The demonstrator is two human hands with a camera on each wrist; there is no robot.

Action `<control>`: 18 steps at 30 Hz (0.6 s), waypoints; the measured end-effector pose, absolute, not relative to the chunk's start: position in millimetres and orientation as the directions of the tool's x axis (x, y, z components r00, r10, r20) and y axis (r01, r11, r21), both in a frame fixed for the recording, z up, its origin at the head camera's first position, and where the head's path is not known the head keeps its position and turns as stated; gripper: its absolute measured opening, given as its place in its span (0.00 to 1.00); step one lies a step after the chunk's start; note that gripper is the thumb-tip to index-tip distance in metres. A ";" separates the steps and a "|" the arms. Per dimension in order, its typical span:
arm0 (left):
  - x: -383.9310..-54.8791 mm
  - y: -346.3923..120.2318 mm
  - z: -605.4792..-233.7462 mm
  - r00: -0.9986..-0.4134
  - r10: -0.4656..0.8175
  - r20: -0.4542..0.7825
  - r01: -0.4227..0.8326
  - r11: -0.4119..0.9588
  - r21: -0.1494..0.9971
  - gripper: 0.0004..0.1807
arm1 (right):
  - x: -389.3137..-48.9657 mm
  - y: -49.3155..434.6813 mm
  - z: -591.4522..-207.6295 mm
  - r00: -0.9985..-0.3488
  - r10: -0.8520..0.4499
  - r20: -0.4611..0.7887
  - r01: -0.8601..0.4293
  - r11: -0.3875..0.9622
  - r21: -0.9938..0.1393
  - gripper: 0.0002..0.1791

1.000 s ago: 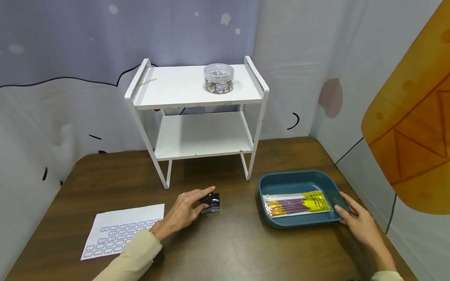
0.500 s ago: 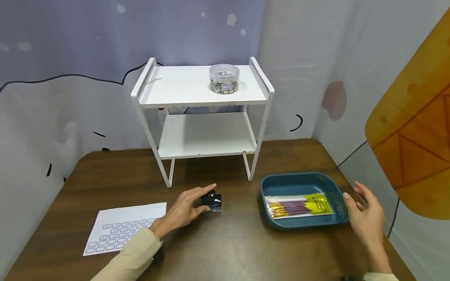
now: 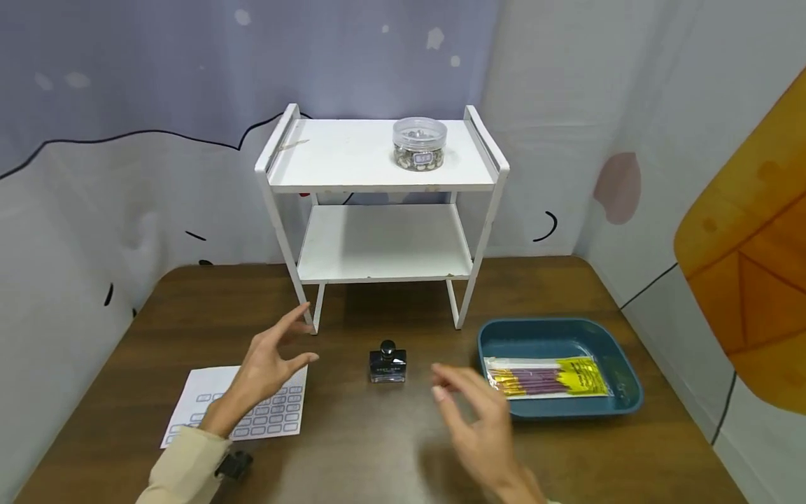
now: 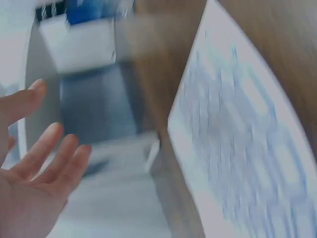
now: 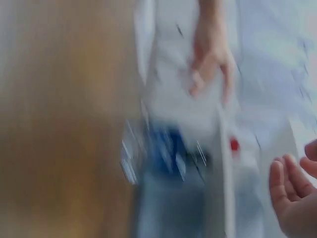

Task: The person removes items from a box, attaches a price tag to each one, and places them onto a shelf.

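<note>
A small dark glass bottle with a round black cap stands upright on the table, between my hands and touched by neither. To its left is my left hand, held above the printed sheet with thumb and fingers apart and nothing in them. My right hand hovers to the right of the bottle, fingers loosely bent and holding nothing. Blurred in the right wrist view, the bottle looks blue. A blue-green tray at the right bears a clear packet of purple-and-gold sticks.
Behind the bottle rises a white two-tier shelf. On its top tier sits a clear lidded jar of small pale pieces. Fabric walls close off the back and sides of the brown table.
My left hand has let go of the bottle and drawn away to the left. Having left the tray's right end, my right hand has come left towards the bottle. The head view has shifted slightly.
</note>
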State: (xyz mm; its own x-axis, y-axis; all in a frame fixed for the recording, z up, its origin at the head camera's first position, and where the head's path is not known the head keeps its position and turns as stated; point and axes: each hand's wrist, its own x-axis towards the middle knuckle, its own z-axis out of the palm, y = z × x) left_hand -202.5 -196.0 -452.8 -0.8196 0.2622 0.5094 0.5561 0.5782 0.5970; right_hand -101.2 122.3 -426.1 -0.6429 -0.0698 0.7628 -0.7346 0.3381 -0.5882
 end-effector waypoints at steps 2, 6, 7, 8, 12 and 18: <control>-199.7 -213.0 -447.5 -0.855 0.229 0.466 0.495 0.631 0.598 0.46 | -99.2 93.0 -439.3 -0.680 -0.237 0.694 -0.723 0.370 -0.583 0.19; -194.5 -243.2 -442.9 -0.909 0.160 0.384 0.373 0.723 0.582 0.41 | -104.1 47.3 -458.5 -0.719 -0.500 0.482 -0.695 0.506 -0.511 0.24; -192.9 -249.4 -443.3 -0.921 0.138 0.364 0.338 0.746 0.573 0.40 | -107.2 38.5 -461.2 -0.725 -0.539 0.429 -0.689 0.556 -0.465 0.25; -191.2 -255.3 -444.5 -0.933 0.113 0.342 0.301 0.767 0.567 0.39 | -110.4 30.3 -463.4 -0.728 -0.569 0.383 -0.686 0.596 -0.418 0.26; -183.5 -274.5 -452.8 -0.978 -0.012 0.209 0.108 0.827 0.552 0.33 | -122.4 3.8 -470.0 -0.729 -0.650 0.216 -0.685 0.680 -0.264 0.30; -176.4 -302.3 -461.8 -0.983 -0.184 0.006 -0.155 0.841 0.518 0.31 | -132.4 -24.5 -476.6 -0.663 -0.748 -0.031 -0.729 0.654 -0.204 0.35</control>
State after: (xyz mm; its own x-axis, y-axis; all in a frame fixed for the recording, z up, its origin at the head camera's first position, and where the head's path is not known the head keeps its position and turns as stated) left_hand -176.4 -302.3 -461.8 -0.9828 -0.1844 0.0057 -0.1548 0.8412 0.5181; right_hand -132.4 -24.5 -476.6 -0.6625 -0.7484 -0.0308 -0.7289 0.6537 -0.2035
